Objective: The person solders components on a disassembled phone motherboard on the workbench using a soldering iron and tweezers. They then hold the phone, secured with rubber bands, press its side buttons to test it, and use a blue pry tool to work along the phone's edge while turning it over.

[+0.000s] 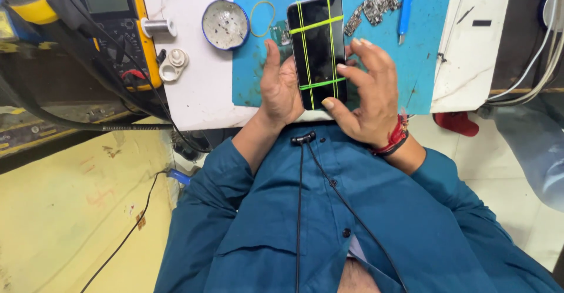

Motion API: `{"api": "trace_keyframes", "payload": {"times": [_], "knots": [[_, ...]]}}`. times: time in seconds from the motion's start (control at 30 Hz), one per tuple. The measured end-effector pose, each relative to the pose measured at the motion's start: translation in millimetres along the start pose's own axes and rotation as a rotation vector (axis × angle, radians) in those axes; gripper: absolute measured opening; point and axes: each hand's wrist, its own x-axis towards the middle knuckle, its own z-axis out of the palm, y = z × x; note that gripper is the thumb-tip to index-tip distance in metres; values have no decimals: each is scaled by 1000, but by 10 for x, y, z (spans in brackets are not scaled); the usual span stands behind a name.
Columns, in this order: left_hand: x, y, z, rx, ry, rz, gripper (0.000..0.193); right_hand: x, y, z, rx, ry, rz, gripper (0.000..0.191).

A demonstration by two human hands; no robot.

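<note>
Shirt point(352, 222) first, the largest thing we see: one teal button shirt filling the lower half of the view, with two thin black cords point(301, 211) running down it from a clip at the collar. Above it lies one white bench top point(194, 87), and on that one blue mat point(423, 52). At the far left we count one yellow-edged meter point(114, 19) with a grey screen.

We see one phone point(317, 49), dark-screened, upright over the near edge of the mat and bound by four yellow-green rubber bands point(315, 25), two running lengthwise and two across. Both our hands grip it: the left hand point(281, 84) curls around its left edge from behind, and the right hand point(365, 93) clasps the right edge, thumb on the lower screen. One red and black band point(397, 137) circles the right wrist.

Smaller things follow: one round blue-rimmed dish point(225, 24), one loose rubber band point(262, 18) beside it, one circuit board point(380, 2), one blue pen-like tool point(405, 8), one solder spool point(157, 27).
</note>
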Motion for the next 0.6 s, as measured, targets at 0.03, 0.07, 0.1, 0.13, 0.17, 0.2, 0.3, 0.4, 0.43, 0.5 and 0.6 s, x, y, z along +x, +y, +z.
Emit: {"api": "trace_keyframes", "payload": {"times": [0.03, 0.07, 0.1, 0.13, 0.17, 0.2, 0.3, 0.4, 0.43, 0.5, 0.6], "knots": [[3, 0, -3, -13, 9, 4, 102, 7, -5, 24, 3, -8, -10, 53], [2, -1, -3, 25, 1, 11, 103, -10, -16, 32, 7, 24, 33, 51], [2, -4, 0, 61, -5, 18, 103, -35, -28, 42, 11, 55, 77, 49], [7, 6, 2, 101, -12, 28, 104, -54, -27, 58, 18, 89, 117, 47], [9, 13, 5, 115, -18, 46, 104, -74, -19, 71, 157, 113, 234, 44], [10, 2, 16, 126, -25, 61, 105, -93, -3, 75, 295, 132, 354, 40], [9, -13, 36, 138, -44, 78, 107, -153, 78, 54, 693, -26, 658, 30], [-19, -19, 43, 206, -63, 55, 108, -254, 173, 29, 931, -310, 856, 24], [-15, -14, 39, 242, -76, 44, 108, -293, 212, 22, 981, -403, 903, 23], [-14, -19, 40, 301, -90, 20, 110, -369, 303, -6, 1026, -392, 842, 21], [-38, -48, 64, 383, -93, -20, 111, -455, 429, -185, 1074, -250, 839, 18]]}}
